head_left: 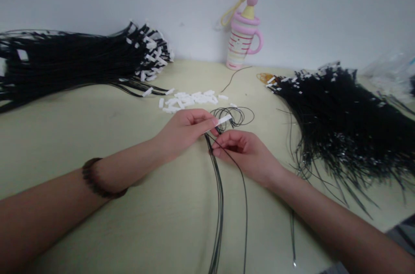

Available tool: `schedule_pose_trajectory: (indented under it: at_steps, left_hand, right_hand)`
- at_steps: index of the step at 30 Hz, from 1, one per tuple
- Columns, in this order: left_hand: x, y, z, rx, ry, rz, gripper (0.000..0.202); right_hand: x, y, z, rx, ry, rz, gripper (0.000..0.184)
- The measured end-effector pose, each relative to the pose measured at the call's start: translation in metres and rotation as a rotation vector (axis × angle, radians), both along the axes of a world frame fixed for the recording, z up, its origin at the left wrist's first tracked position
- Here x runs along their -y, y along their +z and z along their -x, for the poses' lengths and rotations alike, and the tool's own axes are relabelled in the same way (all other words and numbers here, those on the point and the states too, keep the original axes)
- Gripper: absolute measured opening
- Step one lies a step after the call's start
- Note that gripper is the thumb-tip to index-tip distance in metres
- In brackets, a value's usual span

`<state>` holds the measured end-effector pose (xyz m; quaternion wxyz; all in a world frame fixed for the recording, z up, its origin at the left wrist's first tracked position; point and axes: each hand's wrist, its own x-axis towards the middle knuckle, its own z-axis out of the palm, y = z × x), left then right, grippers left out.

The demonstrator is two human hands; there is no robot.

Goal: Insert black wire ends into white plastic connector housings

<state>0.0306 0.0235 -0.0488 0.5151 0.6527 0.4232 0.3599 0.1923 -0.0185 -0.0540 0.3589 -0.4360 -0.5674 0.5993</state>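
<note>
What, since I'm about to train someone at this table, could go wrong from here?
One black cord curves apart from the bundle of cords below the hands, so it might snag. The thin loops beyond the white strip overlap and could tangle if pulled. Loose white pieces lie just beyond the left hand, which might scatter them with a careless move.
</note>
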Motion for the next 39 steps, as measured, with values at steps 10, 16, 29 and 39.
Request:
schedule_pose_trajectory:
  at_steps: [10, 16, 29, 39]
  left_hand:
    - [-0.001, 0.002, 0.000, -0.002, -0.052, 0.027, 0.019]
    - [0.000, 0.001, 0.000, -0.007, -0.036, 0.029, 0.021]
    - [-0.001, 0.005, -0.001, -0.047, 0.049, 0.088, 0.019]
    - [0.000, 0.006, -0.003, -0.079, 0.083, 0.103, 0.020]
  right_hand:
    - [-0.001, 0.003, -0.001, -0.035, -0.005, 0.035, 0.021]
    - [-0.002, 0.005, -0.007, -0.085, 0.041, 0.172, 0.010]
    - [-0.016, 0.058, -0.073, -0.168, -0.373, -0.085, 0.021]
    - [-0.035, 0.065, -0.104, -0.251, -0.671, -0.416, 0.031]
